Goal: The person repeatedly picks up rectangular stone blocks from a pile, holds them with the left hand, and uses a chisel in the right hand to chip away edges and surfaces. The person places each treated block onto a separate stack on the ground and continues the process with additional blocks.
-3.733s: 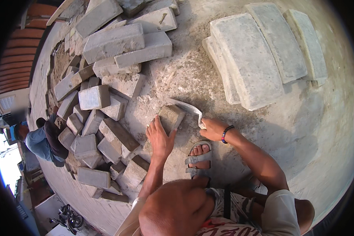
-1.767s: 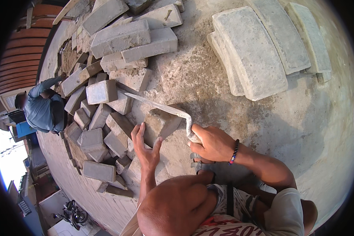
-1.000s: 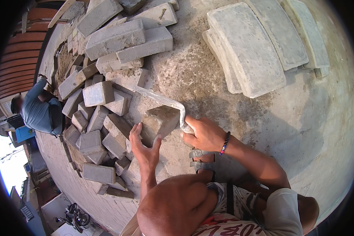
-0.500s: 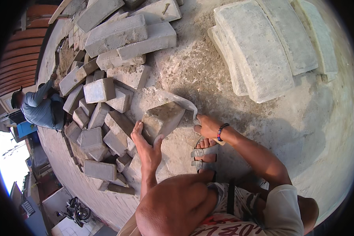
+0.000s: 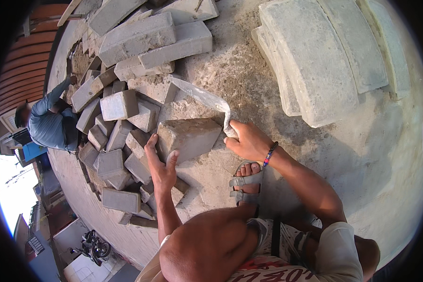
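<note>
My left hand (image 5: 160, 170) grips the lower left end of a dirt-crusted concrete block (image 5: 190, 140), thumb against its side and fingers round the corner. Right of it, my right hand (image 5: 249, 145) is closed on the handle of a metal trowel (image 5: 197, 97), whose long, mortar-streaked blade points up and left, above the block. My sandaled foot (image 5: 249, 181) is below the block. A heap of grey concrete pavers (image 5: 117, 105) lies left of my hands, some coated in dirt.
Curved concrete slabs (image 5: 310, 61) are stacked at upper right on a dusty concrete floor (image 5: 371, 164). A co-worker (image 5: 51, 124) in a blue-grey top crouches at the left beside the pavers, an arm reaching up. A motorbike (image 5: 91, 246) stands at lower left.
The block in my left hand has shifted left and turned, showing more of its long side. The trowel blade has swung upward, away from the block. The co-worker has changed posture.
</note>
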Available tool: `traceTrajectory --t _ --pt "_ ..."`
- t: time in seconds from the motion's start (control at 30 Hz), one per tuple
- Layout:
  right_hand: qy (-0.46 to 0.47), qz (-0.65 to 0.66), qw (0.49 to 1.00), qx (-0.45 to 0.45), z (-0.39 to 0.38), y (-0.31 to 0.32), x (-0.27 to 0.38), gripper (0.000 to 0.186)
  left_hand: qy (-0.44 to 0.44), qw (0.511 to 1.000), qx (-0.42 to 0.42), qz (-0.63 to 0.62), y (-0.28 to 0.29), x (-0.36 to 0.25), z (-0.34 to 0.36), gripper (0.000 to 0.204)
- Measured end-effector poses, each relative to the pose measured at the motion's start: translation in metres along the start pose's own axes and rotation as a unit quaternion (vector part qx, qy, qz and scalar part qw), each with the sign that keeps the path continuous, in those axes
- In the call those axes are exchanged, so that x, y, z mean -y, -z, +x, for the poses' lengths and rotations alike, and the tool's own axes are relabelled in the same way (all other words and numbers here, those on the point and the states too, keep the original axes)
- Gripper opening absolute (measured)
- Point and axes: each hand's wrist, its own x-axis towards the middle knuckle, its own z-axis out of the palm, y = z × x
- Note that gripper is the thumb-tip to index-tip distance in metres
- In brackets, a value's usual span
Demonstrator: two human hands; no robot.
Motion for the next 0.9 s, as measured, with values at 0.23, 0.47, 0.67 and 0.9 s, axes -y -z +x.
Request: traceTrajectory --t 0.23,0.47,0.67,0.9 --pt "-0.005 -0.134 0.991 -0.006 0.017 -0.051 -0.063 0.035 -0.003 1.000 0.007 -0.021 -0.002 -0.010 0.007 0.072" --pt "0.077 0.067 0.995 -0.009 -0.010 -0.017 0.011 0.034 0.014 1.000 -0.013 0.004 -0.005 -0.010 -0.008 0.073" --pt "-0.049 -0.100 0.992 0.059 0.016 -0.014 -0.044 0.038 -0.004 1.000 -0.027 0.003 -0.012 -0.015 -0.006 0.075" --pt "0.022 -0.064 0.997 0.026 0.007 -0.035 -0.053 0.034 -0.025 0.999 -0.020 0.015 -0.018 -0.024 -0.017 0.076"
